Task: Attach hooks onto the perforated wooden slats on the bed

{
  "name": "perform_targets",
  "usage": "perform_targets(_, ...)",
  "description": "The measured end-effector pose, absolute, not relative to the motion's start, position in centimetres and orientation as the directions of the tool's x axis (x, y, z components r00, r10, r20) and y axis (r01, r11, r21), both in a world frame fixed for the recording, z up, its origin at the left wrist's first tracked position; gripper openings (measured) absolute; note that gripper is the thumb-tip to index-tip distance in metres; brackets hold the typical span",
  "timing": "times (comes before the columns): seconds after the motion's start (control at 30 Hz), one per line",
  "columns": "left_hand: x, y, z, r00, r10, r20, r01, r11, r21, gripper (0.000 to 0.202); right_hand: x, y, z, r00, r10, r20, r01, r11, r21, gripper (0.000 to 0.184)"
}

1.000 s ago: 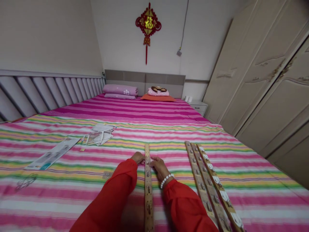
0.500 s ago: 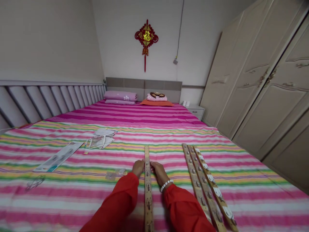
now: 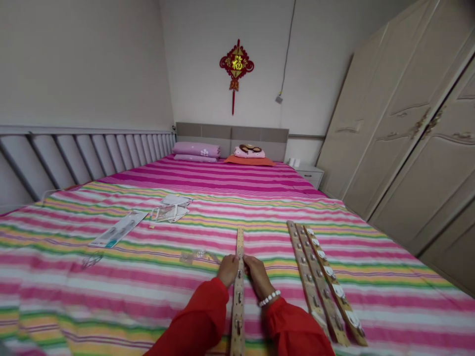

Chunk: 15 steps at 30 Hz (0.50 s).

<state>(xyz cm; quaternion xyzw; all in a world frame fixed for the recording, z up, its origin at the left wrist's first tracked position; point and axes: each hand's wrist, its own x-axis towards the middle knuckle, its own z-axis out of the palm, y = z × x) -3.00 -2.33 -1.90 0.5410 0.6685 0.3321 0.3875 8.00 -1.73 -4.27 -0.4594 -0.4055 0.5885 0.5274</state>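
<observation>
A long narrow wooden strip with metal hooks along its face and small holes at its far end lies lengthwise before me on the striped bed sheet. My left hand pinches its left edge near the far end. Opposite, my right hand, with a white bead bracelet at the wrist, grips the right edge with thumb and fingers together. A hook sits between my fingertips, too small to see clearly. Left of my hands are small clear plastic pieces.
To the right lie three more strips: two with metal hooks and one with white pieces. On the left are a hook packet, crumpled packaging and a tangled wire-like item. A railing and wardrobe flank the bed.
The view has turned slightly left, so everything appears further right. Both hands stay at the same part of the strip, with fingers shifted only a little.
</observation>
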Motion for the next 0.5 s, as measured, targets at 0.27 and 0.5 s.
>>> perform_targets(0.27,-8.5,-4.2,-2.2,-0.281,0.906,0.318,0.574,-0.107,0.812,0.037,8.9,-3.5,-4.7,0.037,0.992,-0.123,-0.326,-0.104,-0.94,0.03)
perform_targets(0.5,-12.4,-4.7,-2.6,-0.145,0.896,0.419,0.802,-0.142,0.581,0.035,9.1,-3.9,-5.3,0.053,0.992,-0.118,-0.406,-0.086,-0.91,0.033)
